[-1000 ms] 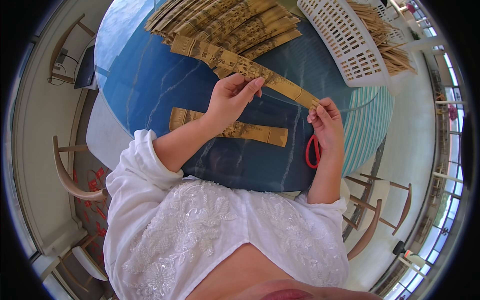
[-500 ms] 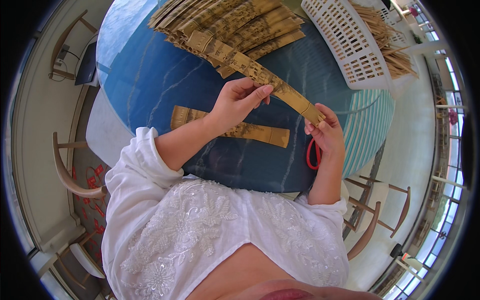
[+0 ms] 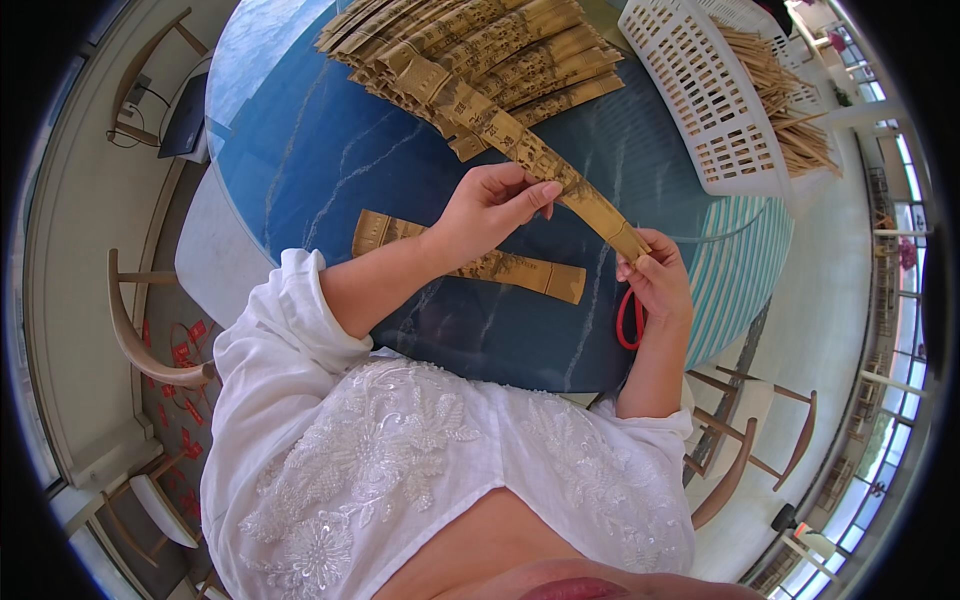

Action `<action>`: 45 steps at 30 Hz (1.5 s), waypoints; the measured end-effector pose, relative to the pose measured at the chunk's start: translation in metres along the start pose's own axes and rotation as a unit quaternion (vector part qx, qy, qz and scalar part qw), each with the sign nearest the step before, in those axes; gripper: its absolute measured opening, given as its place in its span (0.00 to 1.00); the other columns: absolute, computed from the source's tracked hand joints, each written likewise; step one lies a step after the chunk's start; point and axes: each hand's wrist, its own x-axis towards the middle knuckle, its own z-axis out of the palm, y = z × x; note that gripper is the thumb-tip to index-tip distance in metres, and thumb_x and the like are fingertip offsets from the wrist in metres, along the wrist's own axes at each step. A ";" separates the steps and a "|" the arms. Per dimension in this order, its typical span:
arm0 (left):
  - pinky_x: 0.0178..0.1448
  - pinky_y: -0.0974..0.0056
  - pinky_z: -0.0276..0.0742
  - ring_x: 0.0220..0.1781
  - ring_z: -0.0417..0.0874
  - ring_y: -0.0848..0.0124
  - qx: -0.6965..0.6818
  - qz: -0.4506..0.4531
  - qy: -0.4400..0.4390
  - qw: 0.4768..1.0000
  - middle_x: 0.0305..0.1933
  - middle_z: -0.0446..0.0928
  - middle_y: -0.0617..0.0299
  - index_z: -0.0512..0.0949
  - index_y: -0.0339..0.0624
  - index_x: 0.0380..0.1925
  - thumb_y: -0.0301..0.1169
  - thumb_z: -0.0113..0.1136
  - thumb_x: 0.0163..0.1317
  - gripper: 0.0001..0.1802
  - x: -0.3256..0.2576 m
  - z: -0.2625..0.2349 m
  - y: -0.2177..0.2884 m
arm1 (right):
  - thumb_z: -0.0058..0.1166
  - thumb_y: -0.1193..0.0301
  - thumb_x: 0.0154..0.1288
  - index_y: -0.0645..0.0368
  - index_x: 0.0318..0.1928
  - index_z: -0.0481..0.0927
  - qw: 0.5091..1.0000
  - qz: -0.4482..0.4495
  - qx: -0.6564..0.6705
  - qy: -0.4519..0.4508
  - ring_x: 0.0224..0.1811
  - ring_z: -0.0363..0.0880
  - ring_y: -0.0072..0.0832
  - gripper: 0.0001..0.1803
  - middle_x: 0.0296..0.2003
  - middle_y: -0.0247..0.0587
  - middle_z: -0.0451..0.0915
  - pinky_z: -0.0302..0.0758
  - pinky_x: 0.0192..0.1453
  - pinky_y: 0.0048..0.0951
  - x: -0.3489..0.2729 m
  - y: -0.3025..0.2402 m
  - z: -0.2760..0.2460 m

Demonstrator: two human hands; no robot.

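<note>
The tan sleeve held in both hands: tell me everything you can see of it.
The tan sleeve is long, narrow and flat, apparently paper, with dark printed pictures and characters and bamboo-like bands across its ends. It slants from upper left to lower right, bowing slightly, though the lens may add to that. The left hand pinches it just past its middle; the right hand grips its lower end. Its upper end overlaps the sleeve pile in view; contact there can't be told.
</note>
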 end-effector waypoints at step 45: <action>0.42 0.62 0.86 0.39 0.89 0.65 -0.208 0.069 0.169 0.961 0.40 0.85 0.51 0.76 0.41 0.42 0.33 0.56 0.74 0.07 0.015 -0.049 0.028 | 0.48 0.58 0.79 0.62 0.64 0.71 0.917 -0.221 0.071 0.325 0.35 0.72 0.22 0.24 0.35 0.35 0.76 0.74 0.42 0.25 0.013 -0.020 0.000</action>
